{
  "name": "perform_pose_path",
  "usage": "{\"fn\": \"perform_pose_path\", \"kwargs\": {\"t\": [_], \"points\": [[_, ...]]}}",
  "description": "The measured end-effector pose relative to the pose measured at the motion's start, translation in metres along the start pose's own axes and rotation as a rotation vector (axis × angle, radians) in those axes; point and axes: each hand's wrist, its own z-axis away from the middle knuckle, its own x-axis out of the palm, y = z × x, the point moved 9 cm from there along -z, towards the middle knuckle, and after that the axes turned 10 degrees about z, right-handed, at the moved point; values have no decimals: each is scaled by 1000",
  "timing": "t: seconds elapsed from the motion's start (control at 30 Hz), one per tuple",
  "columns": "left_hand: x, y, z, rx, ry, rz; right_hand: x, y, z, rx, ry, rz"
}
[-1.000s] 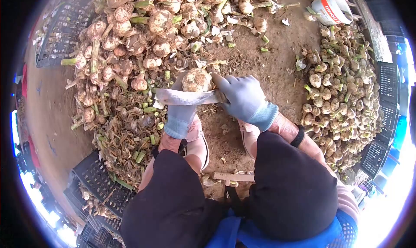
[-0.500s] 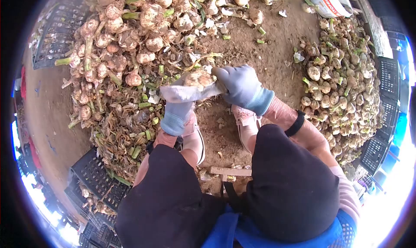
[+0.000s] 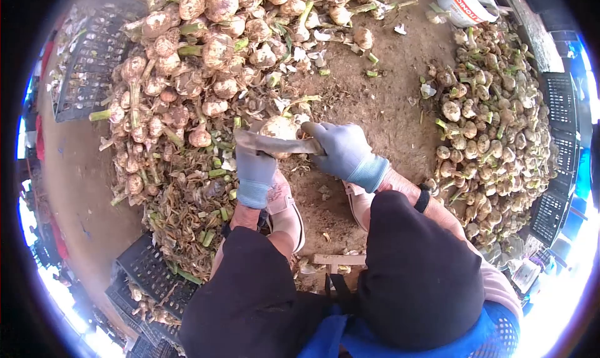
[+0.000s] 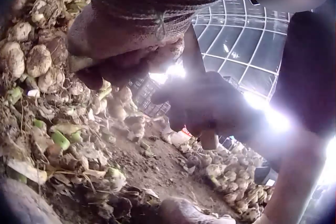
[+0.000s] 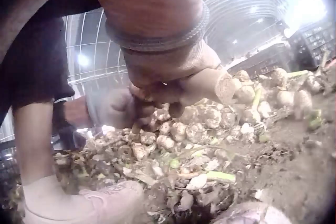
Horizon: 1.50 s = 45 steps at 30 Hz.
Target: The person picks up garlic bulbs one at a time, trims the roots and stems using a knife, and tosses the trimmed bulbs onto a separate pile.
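Observation:
In the head view my gloved left hand [image 3: 255,170] holds a garlic bulb [image 3: 279,128] from its left side, in front of my shins. My gloved right hand [image 3: 342,148] grips a knife by its handle. The wide, curved knife blade [image 3: 275,144] lies across the near side of the bulb and reaches over the left hand's fingers. The round butt of the knife handle [image 5: 226,87] sticks out of the right fist in the right wrist view. Seen from the left wrist, the blade [image 4: 193,53] rises between the two hands.
A heap of untrimmed garlic [image 3: 219,51] lies ahead and left, with cut stalks and dry skins [image 3: 187,214] nearer me. On the right is a pile of trimmed bulbs [image 3: 494,126], beside black crates [image 3: 556,164]. A white bucket [image 3: 465,6] stands at the far right; another crate [image 3: 156,277] stands lower left.
The blade has swept down over the bulb and come back along its near side. The bulb, dirty brown before, shows a paler face now. Both hands stay close together.

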Motion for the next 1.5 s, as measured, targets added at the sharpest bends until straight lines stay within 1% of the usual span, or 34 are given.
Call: {"fn": "perform_pose_path", "kwargs": {"t": [0.03, 0.07, 0.1, 0.13, 0.2, 0.23, 0.3, 0.33, 0.37, 0.47, 0.6, 0.67, 0.7, 0.73, 0.8, 0.83, 0.87, 0.93, 1.0, 1.03, 1.07, 1.13, 1.17, 1.2, 1.23, 1.27, 1.3, 1.33, 1.37, 1.4, 1.43, 1.47, 1.5], "points": [[6, 48, 6, 5, 41, -58, 2, -7, -2, -40, -22, -6], [11, 80, 10, 7, 81, -116, 1, -9, -4, -48, -28, -8], [12, 74, 11, 29, 134, 26, 2, -10, -7, -41, -73, 38], [13, 73, 13, 24, 131, 25, 5, -10, -8, -29, -116, 83], [17, 72, 15, 9, 105, -146, 8, -10, -8, -31, -144, 101], [16, 71, 16, 3, 104, -145, 6, -11, -7, -33, -155, 102], [41, 76, 18, 146, -199, -802, 8, -12, -5, -36, -173, 105], [40, 77, 19, 139, -197, -797, 5, -14, -5, -68, -130, 99], [37, 77, 19, 111, -187, -708, 3, -17, -5, -102, -91, 91], [29, 78, 20, 32, -144, -441, 16, -11, -6, -145, -83, 80], [22, 78, 21, -59, -105, -84, 29, 2, -11, -124, -183, 63], [20, 78, 21, -101, -89, 88, 24, 1, -12, -147, -133, 54], [19, 79, 22, -118, -81, 176, 19, -1, -12, -188, -91, 66], [18, 79, 22, -135, -73, 263, 19, 2, -11, -185, -93, 68], [17, 80, 22, -160, -59, 438, 20, 26, -11, -61, -47, 25], [17, 80, 22, -167, -50, 525, 39, 79, -8, 159, -157, 117], [11, 90, 24, -54, -24, 906, 45, 124, 6, 300, -122, 143], [5, 110, 15, 41, -49, 384, 17, 134, 29, 469, 6, 30], [19, 90, 6, -20, 2, 525, 0, 91, 22, 330, 160, -428], [30, 83, 1, 61, -52, 263, 4, 63, 16, 419, 0, -786], [39, 118, -1, 212, -155, -72, 16, 45, 7, 287, -71, -851], [57, 146, 4, 453, -139, -696, 40, 25, -3, 313, -186, -1007], [51, 144, -1, 500, -64, -692, 40, 30, -2, 401, -219, -1097], [46, 142, -2, 501, -65, -697, 42, 35, 1, 496, -259, -1185], [11, 148, -3, 425, 187, -301, 47, 40, -6, 555, -76, -1387], [-21, 137, 2, 332, 430, 99, 55, 41, -5, 558, -83, -1387], [-6, 77, -11, -67, 253, 355, 63, 39, -3, 556, -124, -1391], [24, 71, -6, -232, 73, 755, 63, 30, -2, 552, -169, -1398], [32, 68, 1, -201, 71, 683, 55, 14, 1, 524, -265, -1333], [40, 59, 7, -172, 59, 611, 67, 16, 0, 513, -345, -1126], [44, 45, 6, -223, 0, 622, 61, 29, -6, 400, -221, -848], [41, 43, 5, -230, 1, 627, 45, 35, -10, 277, -105, -562], [32, 49, 2, -138, 9, 387, 30, 43, -6, 238, 7, -423]]}}
